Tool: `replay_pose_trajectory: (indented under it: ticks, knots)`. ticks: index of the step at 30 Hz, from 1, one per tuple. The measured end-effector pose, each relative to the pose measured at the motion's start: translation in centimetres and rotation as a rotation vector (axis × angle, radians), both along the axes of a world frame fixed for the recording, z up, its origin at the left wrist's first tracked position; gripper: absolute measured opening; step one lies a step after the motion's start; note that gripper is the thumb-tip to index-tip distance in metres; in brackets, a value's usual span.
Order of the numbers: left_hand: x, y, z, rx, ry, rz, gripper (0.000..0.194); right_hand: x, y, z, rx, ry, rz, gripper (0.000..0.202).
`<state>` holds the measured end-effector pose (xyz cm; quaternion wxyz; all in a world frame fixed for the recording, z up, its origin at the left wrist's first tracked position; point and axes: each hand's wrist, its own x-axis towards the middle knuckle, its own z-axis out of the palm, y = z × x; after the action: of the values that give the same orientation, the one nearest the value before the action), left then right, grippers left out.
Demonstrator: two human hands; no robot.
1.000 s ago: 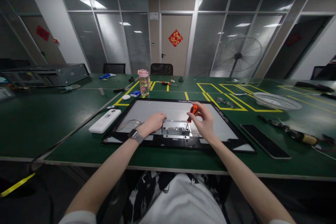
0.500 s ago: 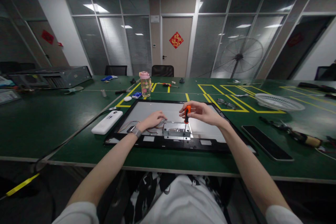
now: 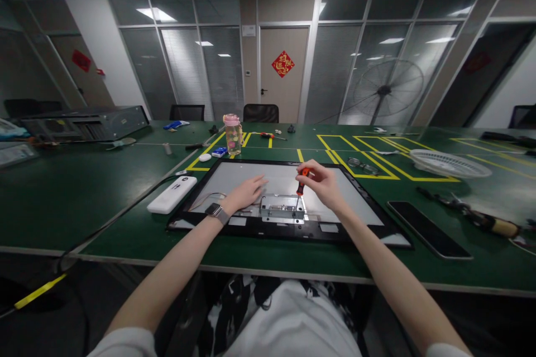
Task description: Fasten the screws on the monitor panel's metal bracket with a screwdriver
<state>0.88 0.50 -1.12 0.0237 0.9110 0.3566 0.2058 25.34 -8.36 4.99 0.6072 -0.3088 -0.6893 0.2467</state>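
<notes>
A flat screen panel [image 3: 276,174] with a black frame lies on the green table in front of me. On its near half sits a silver metal bracket [image 3: 276,210]. My right hand [image 3: 320,181] grips an orange and black screwdriver [image 3: 302,183], its shaft pointing down and its tip at the bracket's right end. My left hand [image 3: 246,192] rests palm down on the panel, left of the bracket, fingers stretched out and holding nothing. Thin wires [image 3: 205,198] run across the panel near my left wrist, which wears a watch [image 3: 216,211].
Left of the panel lie a white power bank [image 3: 172,195] and a black cable [image 3: 121,216]. A pink-lidded bottle [image 3: 233,136] stands behind it. To the right are a black phone [image 3: 427,230], glasses [image 3: 362,166], a white basket [image 3: 449,165] and a soldering-iron-like tool [image 3: 489,220].
My right hand has turned and shifted slightly, and the screwdriver now tilts more to the right. My left hand has flattened out, fingers straighter. The view has moved a little.
</notes>
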Motion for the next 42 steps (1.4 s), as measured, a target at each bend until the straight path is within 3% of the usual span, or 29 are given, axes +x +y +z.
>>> replay_pose_trajectory:
  ticks: [3, 9, 17, 23, 27, 33, 37, 42]
  knots:
    - [0.04, 0.07, -0.22, -0.034, 0.052, -0.007, 0.036, -0.51, 0.14, -0.34, 0.078, -0.054, -0.104, 0.018]
    - [-0.08, 0.24, -0.36, -0.061, 0.04, -0.017, 0.032, -0.63, -0.3, -0.5, 0.045, -0.052, -0.016, 0.031]
    - [0.08, -0.22, 0.13, -0.064, 0.043, 0.005, 0.031, -0.53, 0.22, -0.64, 0.088, 0.088, -0.17, 0.013]
    - [0.1, -0.52, 0.4, -0.066, 0.056, 0.006, 0.032, -0.52, 0.46, -0.78, -0.111, 0.194, 0.045, 0.03]
    - [0.1, -0.39, 0.34, -0.076, 0.042, 0.001, 0.032, -0.87, 0.11, -0.51, -0.138, 0.267, 0.194, 0.024]
    - [0.07, -0.27, 0.2, -0.085, 0.055, -0.006, 0.034, -0.57, 0.28, -0.87, -0.152, 0.288, 0.15, 0.021]
    - [0.12, -0.31, 0.28, -0.097, 0.092, 0.009, 0.035, -0.5, 0.21, -0.82, -0.196, 0.286, 0.231, 0.028]
    - [0.09, -0.15, 0.19, -0.101, 0.101, 0.008, 0.035, -0.55, 0.29, -0.83, -0.166, 0.31, 0.268, 0.019]
